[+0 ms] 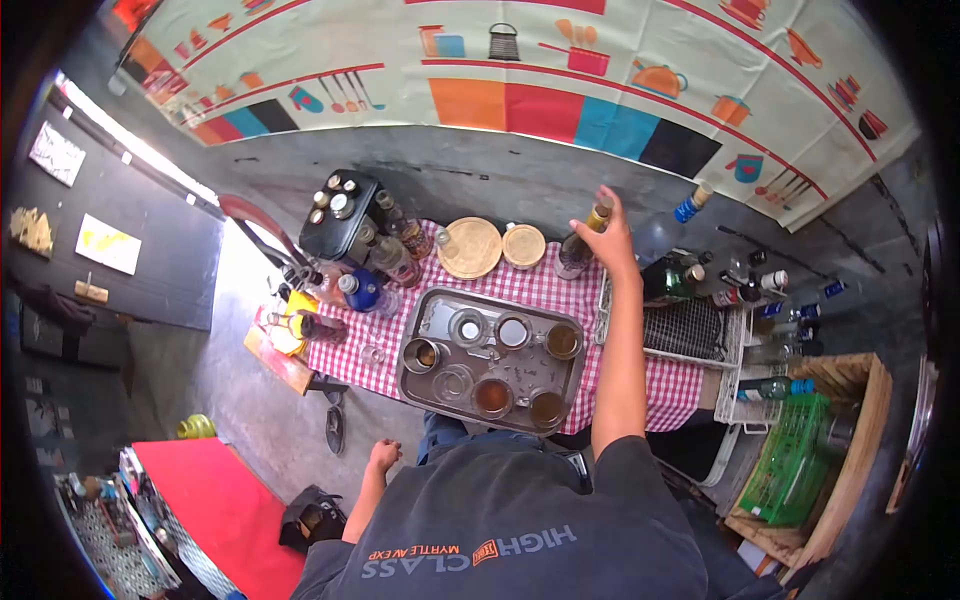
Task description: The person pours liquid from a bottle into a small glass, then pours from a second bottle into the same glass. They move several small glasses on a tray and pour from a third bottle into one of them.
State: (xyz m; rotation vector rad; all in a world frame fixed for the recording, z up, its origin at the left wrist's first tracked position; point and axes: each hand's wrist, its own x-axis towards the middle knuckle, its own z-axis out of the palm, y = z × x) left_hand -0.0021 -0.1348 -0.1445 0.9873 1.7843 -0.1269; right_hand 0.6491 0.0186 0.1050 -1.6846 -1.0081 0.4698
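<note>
My right hand [610,241] reaches to the back of the table around the neck of a dark glass bottle [574,258] with a yellowish top. Its thumb and fingers are spread on either side of the neck; a firm grip does not show. My left hand [385,455] hangs low beside my body, its fingers curled in with nothing visible in them. Before me a brown tray [484,300] carries several glass cups and jars. One glass cup [492,397] holds reddish-brown liquid, and another glass cup [563,341] holds brown liquid. A metal cup [421,355] stands at the tray's left.
Several bottles, including a blue bottle [365,292], crowd the table's left. Two round wooden lids [470,247] lie along the back. A white wire rack [668,352] and more bottles stand right, beside a green crate [786,460] in a wooden box. A red-topped table [215,510] is lower left.
</note>
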